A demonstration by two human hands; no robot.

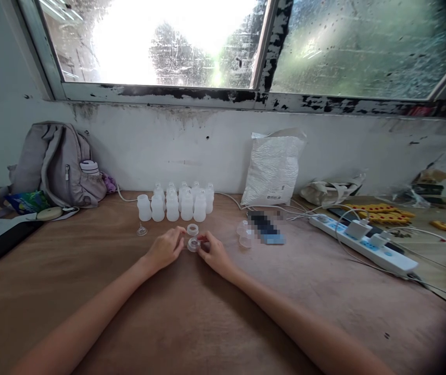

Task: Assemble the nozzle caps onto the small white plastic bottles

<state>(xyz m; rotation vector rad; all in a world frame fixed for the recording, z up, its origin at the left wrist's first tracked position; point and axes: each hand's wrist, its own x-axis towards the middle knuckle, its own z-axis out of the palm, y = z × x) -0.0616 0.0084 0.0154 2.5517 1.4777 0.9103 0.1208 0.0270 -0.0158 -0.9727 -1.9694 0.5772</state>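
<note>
My right hand has its thumb and fingertips at the edge of a clear screw ring lying on the table. My left hand rests on its side to the left, fingers bent and a little apart. Its fingertips are close to a second, whiter ring just behind the first. Behind the hands, frosted white baby bottles stand in rows, most topped with nipples. The front-left bottle has an open top. A clear nipple sits in front of it.
Clear domed caps and a pixelated phone-like object lie right of my hands. A white power strip with chargers and cables lies farther right. A white plastic package leans on the wall; a grey backpack stands left.
</note>
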